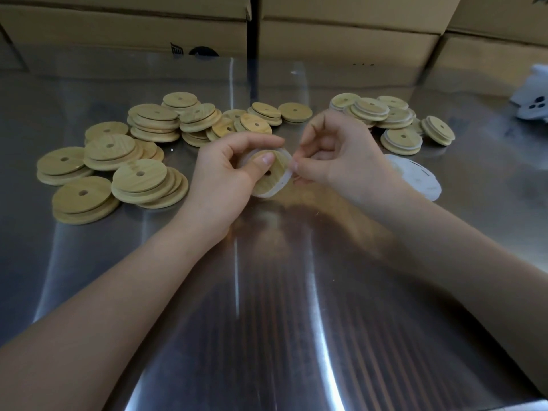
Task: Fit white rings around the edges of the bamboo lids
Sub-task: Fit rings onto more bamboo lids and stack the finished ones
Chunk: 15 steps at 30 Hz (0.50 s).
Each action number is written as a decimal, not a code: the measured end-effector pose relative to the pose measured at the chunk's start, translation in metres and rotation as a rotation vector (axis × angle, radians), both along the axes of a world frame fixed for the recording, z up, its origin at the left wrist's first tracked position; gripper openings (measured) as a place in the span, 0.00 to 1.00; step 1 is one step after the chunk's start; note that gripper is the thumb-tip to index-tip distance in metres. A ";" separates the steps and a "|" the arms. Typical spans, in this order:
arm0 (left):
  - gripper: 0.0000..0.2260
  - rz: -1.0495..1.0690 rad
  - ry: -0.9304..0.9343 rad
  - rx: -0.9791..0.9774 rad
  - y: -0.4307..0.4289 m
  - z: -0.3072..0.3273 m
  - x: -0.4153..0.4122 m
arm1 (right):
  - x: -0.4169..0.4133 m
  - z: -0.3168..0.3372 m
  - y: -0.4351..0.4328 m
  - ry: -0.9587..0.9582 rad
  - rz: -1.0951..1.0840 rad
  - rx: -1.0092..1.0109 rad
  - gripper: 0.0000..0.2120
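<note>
The left hand [225, 170] is gripping the tilted bamboo lid [271, 181] while the right hand [341, 161], at its three o'clock, is pinching the white ring [286, 177] onto the rim.

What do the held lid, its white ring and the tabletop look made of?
Held lid: bamboo, matte, by its pale yellow grain. White ring: probably silicone or soft rubber; translucent, flexing where the right hand pinches it. Tabletop: brushed metal, likely stainless steel, with streaky reflections.

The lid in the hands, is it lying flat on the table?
No, the left hand holds the bamboo lid tilted above the metal table while the right hand pinches the white ring at its edge.
</note>
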<state>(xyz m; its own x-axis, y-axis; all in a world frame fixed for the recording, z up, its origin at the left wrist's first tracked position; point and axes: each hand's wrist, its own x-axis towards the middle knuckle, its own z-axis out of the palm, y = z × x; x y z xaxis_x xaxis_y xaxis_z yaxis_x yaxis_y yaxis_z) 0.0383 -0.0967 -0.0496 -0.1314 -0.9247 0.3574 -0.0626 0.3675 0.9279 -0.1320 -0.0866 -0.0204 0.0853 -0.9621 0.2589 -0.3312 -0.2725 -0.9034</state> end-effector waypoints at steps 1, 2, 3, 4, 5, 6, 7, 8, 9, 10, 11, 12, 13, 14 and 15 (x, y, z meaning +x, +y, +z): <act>0.14 0.008 0.007 0.002 0.000 0.000 0.000 | 0.001 -0.001 0.000 -0.005 -0.009 0.004 0.15; 0.14 0.012 0.012 0.006 -0.001 0.000 0.001 | 0.002 -0.003 0.000 -0.004 -0.026 -0.003 0.15; 0.13 0.013 0.013 0.012 -0.001 0.000 0.001 | 0.003 -0.004 0.000 0.002 -0.048 -0.019 0.15; 0.13 0.012 0.008 0.016 -0.001 0.000 0.000 | 0.004 -0.006 0.000 0.012 -0.071 -0.040 0.15; 0.12 0.011 0.000 0.015 0.000 0.000 0.000 | 0.006 -0.008 0.000 0.022 -0.091 -0.061 0.15; 0.12 0.010 -0.010 0.013 0.000 0.000 0.000 | 0.007 -0.009 0.000 0.029 -0.108 -0.079 0.15; 0.11 0.010 -0.020 0.009 0.001 0.001 0.000 | 0.007 -0.010 0.000 0.032 -0.122 -0.098 0.16; 0.11 0.011 -0.035 -0.001 0.001 0.002 0.001 | 0.007 -0.010 0.000 0.033 -0.133 -0.120 0.16; 0.10 0.011 -0.062 -0.017 0.002 0.003 0.000 | 0.007 -0.011 0.001 0.034 -0.141 -0.144 0.16; 0.09 0.014 -0.101 -0.039 0.003 0.004 0.000 | 0.007 -0.010 0.001 0.037 -0.145 -0.170 0.17; 0.09 0.018 -0.146 -0.062 0.004 0.004 -0.001 | 0.008 -0.010 0.002 0.043 -0.143 -0.193 0.17; 0.09 0.024 -0.189 -0.084 0.005 0.004 -0.002 | 0.008 -0.010 0.003 0.051 -0.134 -0.210 0.17; 0.08 0.033 -0.225 -0.104 0.006 0.005 -0.003 | 0.009 -0.010 0.003 0.057 -0.124 -0.221 0.17; 0.07 0.044 -0.247 -0.118 0.007 0.005 -0.003 | 0.010 -0.009 0.004 0.062 -0.117 -0.226 0.18; 0.07 0.054 -0.251 -0.122 0.007 0.005 -0.004 | 0.011 -0.009 0.004 0.067 -0.115 -0.228 0.18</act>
